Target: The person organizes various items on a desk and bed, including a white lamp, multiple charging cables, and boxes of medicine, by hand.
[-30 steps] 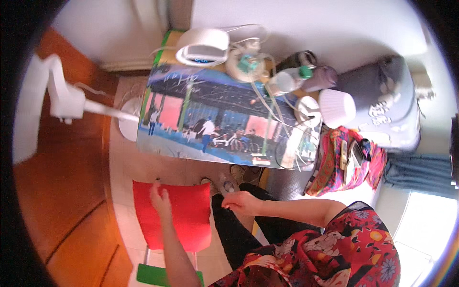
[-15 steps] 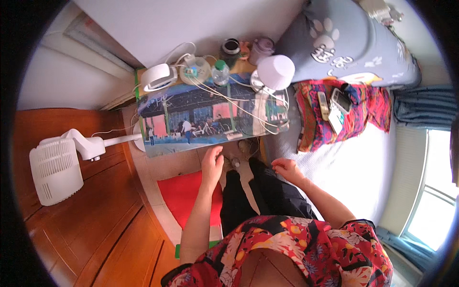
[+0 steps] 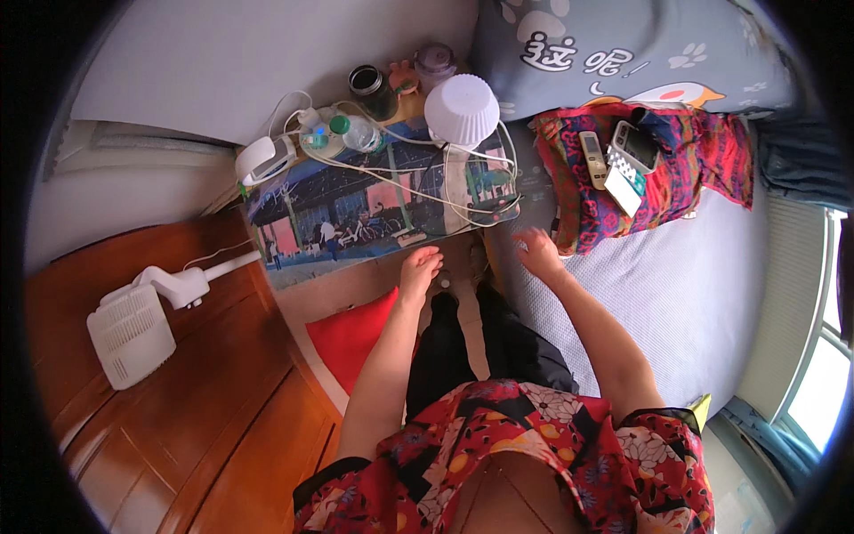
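Note:
My left hand [image 3: 420, 271] hangs in the air just in front of the small table's [image 3: 302, 267] near edge, its fingers loosely bent and nothing seen in them. To the right, above the bed's edge, my right hand [image 3: 539, 255] is raised, fingers apart and slightly blurred, also without anything in it. The table has a picture-printed cover. On it stand a white lamp [image 3: 462, 111] with a pleated shade, a clear bottle [image 3: 362, 135] with a green cap, and a dark open-topped cup [image 3: 374, 96]. Pale cables [image 3: 400, 184] trail across the cover.
On the bed [image 3: 623, 303], a patterned red cushion [image 3: 680, 191] carries a remote control [image 3: 593, 160], a grey device [image 3: 637, 147] and a small box [image 3: 624, 190]. A grey pillow [image 3: 614, 53] leans behind. Left stand a white grilled appliance [image 3: 133, 336] and wooden panelling [image 3: 213, 383]; a red mat [image 3: 354, 338] covers some floor.
The view has turned, so the table now sits further left and the bed shows more. My right hand has risen and its fingers have spread; my left hand stays near the table edge.

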`<state>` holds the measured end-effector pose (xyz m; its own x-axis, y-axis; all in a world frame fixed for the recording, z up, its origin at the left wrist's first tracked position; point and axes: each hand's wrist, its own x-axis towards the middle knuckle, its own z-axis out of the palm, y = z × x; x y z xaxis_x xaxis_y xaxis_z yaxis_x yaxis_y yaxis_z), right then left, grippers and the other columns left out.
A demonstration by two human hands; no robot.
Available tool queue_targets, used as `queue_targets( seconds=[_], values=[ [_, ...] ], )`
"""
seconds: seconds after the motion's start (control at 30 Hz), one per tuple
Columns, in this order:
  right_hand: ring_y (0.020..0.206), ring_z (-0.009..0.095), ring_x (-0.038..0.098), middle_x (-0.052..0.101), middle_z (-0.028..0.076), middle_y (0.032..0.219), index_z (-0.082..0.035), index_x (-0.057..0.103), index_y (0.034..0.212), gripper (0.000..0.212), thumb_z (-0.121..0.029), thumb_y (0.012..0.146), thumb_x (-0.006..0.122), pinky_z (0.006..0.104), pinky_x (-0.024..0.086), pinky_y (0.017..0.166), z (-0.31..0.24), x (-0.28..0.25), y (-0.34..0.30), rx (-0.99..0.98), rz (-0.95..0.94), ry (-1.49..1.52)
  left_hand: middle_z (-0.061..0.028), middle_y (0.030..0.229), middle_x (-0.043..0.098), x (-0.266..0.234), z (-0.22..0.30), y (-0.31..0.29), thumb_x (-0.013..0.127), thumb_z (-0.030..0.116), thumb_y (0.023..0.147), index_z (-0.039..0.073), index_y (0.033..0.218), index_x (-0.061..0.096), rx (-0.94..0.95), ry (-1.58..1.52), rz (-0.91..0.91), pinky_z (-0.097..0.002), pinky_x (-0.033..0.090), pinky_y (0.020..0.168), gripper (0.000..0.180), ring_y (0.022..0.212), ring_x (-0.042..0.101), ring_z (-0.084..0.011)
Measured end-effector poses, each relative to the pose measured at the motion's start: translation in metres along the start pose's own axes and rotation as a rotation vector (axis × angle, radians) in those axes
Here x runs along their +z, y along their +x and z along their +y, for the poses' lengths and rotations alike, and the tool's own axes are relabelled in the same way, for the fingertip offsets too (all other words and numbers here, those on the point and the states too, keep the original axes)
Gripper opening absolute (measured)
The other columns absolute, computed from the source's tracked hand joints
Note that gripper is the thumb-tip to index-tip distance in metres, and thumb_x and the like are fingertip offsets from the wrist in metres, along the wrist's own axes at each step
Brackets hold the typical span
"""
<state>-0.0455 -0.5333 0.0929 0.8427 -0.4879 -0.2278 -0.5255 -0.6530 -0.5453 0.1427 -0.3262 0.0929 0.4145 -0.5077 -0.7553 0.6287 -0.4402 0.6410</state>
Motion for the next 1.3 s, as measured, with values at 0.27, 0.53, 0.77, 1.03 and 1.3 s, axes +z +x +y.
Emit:
queue_targets(
  seconds=[0.27,0.53,0.77,1.03,1.3],
  values=[
    [0.104,0.025,0.051,0.06,0.005,0.1,-0.011,0.061,0.099,0.04,-0.013,0.06,0.069,0.0407,0.04,0.086,-0.025,0.028,0.07,-0.111,-0.027,-0.187,-0.0059,0.099,0.064,0.025,-0.025,-0.014,0.059,0.016,0.087,0.006,0.11,0.058,-0.133,-0.115,0.01,-0.0279,0.048,0.077,0.026,0.088,0.061,-0.0142],
    [0.072,0.03,0.065,0.065,0.014,0.07,-0.009,0.059,0.077,0.016,-0.023,0.082,0.055,0.0411,0.048,0.074,-0.023,0.025,0.072,-0.116,-0.162,-0.237,-0.0092,0.111,0.06,0.028,-0.045,-0.019,0.062,0.015,0.084,0.005,0.119,0.052,-0.113,-0.104,-0.027,-0.0286,0.047,0.081,0.037,0.096,0.058,-0.0155],
    [0.076,0.035,0.064,0.063,0.023,0.076,0.005,0.059,0.083,0.026,-0.021,0.079,0.057,0.041,0.049,0.066,-0.079,0.001,0.065,0.064,-0.288,0.413,-0.0099,0.123,0.047,0.081,-0.04,-0.007,0.068,0.005,0.073,0.005,0.133,0.033,0.352,0.029,-0.18,-0.0366,0.04,0.094,0.07,0.113,0.049,-0.0211],
    [0.058,0.014,0.055,0.053,0.007,0.062,0.002,0.054,0.07,0.011,-0.005,0.08,0.056,0.0255,0.042,0.049,-0.157,-0.029,0.066,0.416,-0.379,1.447,-0.0055,0.12,0.045,0.071,-0.021,-0.022,0.078,0.002,0.061,0.006,0.115,0.039,0.51,-0.305,0.137,-0.0327,0.037,0.098,0.067,0.114,0.045,-0.0168],
    [0.058,0.017,0.05,0.056,0.012,0.069,0.011,0.054,0.075,0.014,-0.001,0.081,0.051,0.0288,0.04,0.054,-0.211,-0.008,0.049,0.616,-0.103,1.934,-0.0024,0.126,0.039,0.039,0.038,-0.081,0.068,0.004,0.074,0.01,0.131,0.031,0.442,-0.246,-0.065,-0.0314,0.036,0.098,0.068,0.12,0.041,-0.0162]
  ],
)
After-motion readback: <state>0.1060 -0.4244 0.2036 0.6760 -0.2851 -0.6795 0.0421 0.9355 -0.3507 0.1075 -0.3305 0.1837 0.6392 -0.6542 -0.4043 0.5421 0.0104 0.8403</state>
